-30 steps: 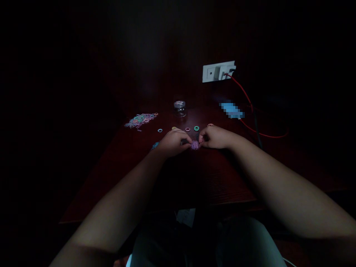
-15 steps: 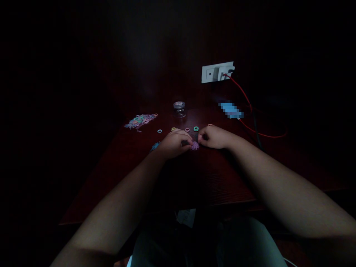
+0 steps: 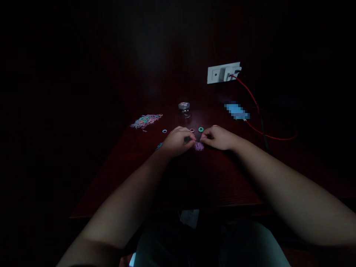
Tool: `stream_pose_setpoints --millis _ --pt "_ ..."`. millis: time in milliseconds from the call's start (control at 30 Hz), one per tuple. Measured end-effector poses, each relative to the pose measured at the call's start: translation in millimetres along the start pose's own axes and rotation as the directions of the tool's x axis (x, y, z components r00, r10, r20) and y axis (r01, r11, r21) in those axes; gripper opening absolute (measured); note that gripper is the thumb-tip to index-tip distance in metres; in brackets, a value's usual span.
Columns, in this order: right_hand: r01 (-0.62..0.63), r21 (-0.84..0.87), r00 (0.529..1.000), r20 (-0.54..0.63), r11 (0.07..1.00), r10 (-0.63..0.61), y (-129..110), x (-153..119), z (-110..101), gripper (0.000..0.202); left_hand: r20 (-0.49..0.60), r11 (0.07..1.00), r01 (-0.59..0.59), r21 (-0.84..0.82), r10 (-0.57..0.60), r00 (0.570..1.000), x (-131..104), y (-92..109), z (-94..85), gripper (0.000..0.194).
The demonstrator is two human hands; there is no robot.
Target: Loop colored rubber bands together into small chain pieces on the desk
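Note:
A small heap of purple rubber bands (image 3: 199,146) lies on the dark red table between my two hands. My left hand (image 3: 178,142) is pinched at the heap's left edge, thumb and forefinger together. From the other side my right hand (image 3: 218,138) is also pinched, its fingertips just above the heap's right edge. Whatever either pinch holds is too small and dark to make out. Blue rubber bands (image 3: 159,146) show partly behind my left wrist. Beyond my hands lie a pink ring band (image 3: 192,130), a green ring band (image 3: 201,129) and a light blue ring band (image 3: 164,131).
A loose pile of mixed pastel rubber bands (image 3: 146,121) lies at the back left. A clear lidded jar (image 3: 184,110) stands at the back middle. At right, a blurred blue device (image 3: 237,111) connects to a red cable (image 3: 251,94) from the wall socket (image 3: 219,73).
My right hand has moved closer to my left, its fingertips now at the purple heap. The yellow band has become hidden behind my left hand. The whole view has shifted slightly.

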State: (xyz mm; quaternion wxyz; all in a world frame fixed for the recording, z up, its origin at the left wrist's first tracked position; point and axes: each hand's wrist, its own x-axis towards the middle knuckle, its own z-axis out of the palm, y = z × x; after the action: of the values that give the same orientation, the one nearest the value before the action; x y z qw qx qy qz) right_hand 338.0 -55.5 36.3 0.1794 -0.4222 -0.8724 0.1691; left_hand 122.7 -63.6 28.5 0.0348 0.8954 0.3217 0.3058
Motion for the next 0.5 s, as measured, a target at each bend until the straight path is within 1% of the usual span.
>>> stream_pose_setpoints --millis 67,100,133,167,200,233,267,300,367,400,433,500 --pt "-0.012 0.008 1.0 -0.018 1.0 0.012 1 0 0 0.024 -0.083 0.995 0.088 0.04 -0.084 0.993 -1 -5 -9.3 0.01" --pt "-0.018 0.004 1.0 -0.026 1.0 0.018 2 0 0 0.024 -0.158 0.984 0.164 0.068 -0.151 0.976 -3 -10 -16.2 0.013" --pt "-0.022 -0.002 0.999 -0.033 1.0 0.022 3 1 0 0.024 -0.24 0.962 0.254 0.098 -0.224 0.945 -7 -19 -24.2 0.016" --pt "-0.023 -0.009 0.999 -0.039 1.0 0.023 3 1 1 0.024 -0.33 0.927 0.355 0.121 -0.299 0.895 -13 -29 -32.9 0.019" --pt "-0.022 -0.014 0.999 -0.044 1.0 0.021 4 1 1 0.024 -0.419 0.876 0.462 0.139 -0.371 0.829 -21 -42 -41.6 0.022" --pt "-0.019 -0.018 0.999 -0.048 1.0 0.018 5 1 1 0.024 -0.481 0.812 0.564 0.148 -0.439 0.759 -31 -56 -49.7 0.024" --pt "-0.018 -0.022 0.999 -0.052 1.0 0.017 5 2 2 0.024 -0.513 0.74 0.657 0.143 -0.512 0.689 -41 -70 -56.7 0.025" --pt "-0.019 -0.026 0.998 -0.054 0.999 0.017 6 2 2 0.024 -0.521 0.662 0.741 0.115 -0.595 0.612 -51 -84 -62.1 0.027" --pt "-0.019 -0.031 0.998 -0.061 0.999 0.017 6 3 2 0.024 -0.478 0.505 0.863 0.024 -0.752 0.453 -67 -107 -67.7 0.031" --pt "-0.016 -0.032 0.998 -0.066 0.999 0.014 7 3 3 0.025 -0.459 0.463 0.886 -0.008 -0.789 0.408 -72 -116 -68.1 0.033" --pt "-0.013 -0.03 0.997 -0.073 0.999 0.011 7 4 3 0.025 -0.441 0.448 0.894 -0.022 -0.807 0.394 -75 -123 -67.1 0.035" --pt "-0.011 -0.024 0.996 -0.089 1.0 0.009 8 4 3 0.025 -0.389 0.44 0.898 -0.031 -0.833 0.394 -76 -131 -63.1 0.035"
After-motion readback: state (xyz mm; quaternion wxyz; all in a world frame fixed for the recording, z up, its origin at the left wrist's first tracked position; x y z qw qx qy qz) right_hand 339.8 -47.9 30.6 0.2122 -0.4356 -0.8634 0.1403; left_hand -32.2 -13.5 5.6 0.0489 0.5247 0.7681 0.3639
